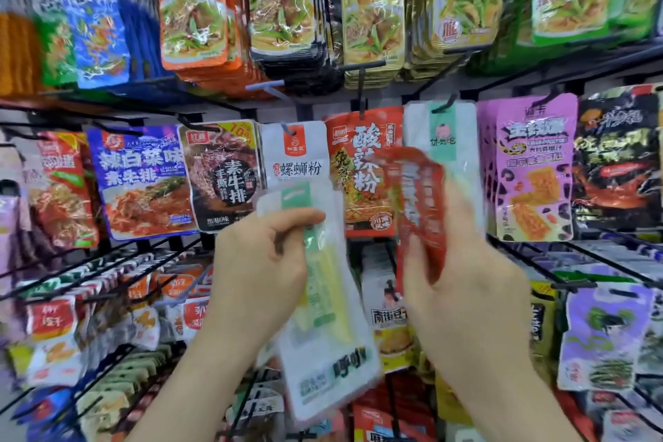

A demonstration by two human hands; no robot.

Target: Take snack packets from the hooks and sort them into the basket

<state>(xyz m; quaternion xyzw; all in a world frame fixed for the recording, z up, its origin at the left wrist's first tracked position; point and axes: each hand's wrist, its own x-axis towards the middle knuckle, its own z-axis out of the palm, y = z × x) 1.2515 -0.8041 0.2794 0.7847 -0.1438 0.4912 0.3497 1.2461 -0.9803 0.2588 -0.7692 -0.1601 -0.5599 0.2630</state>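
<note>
While both of my hands are full, no basket shows anywhere in view, so I judge the sorting step is not yet done. My left hand (262, 262) pinches a white-and-green packet (326, 362) near its top, thumb across the green stripe and fingers curled behind. The pouch hangs down at a tilt in front of the lower racks (107, 298). My right hand (466, 283) grips a red packet (418, 197) by its lower part, fingers wrapped round one edge. It stands upright in front of the hanging red noodle packets (358, 161), just beside the hanging white pouches (462, 154) on their hook (445, 107). I reckon each hand carries one kind so that they reach the basket unmixed. Both held packets are blurred, their print unreadable.
</note>
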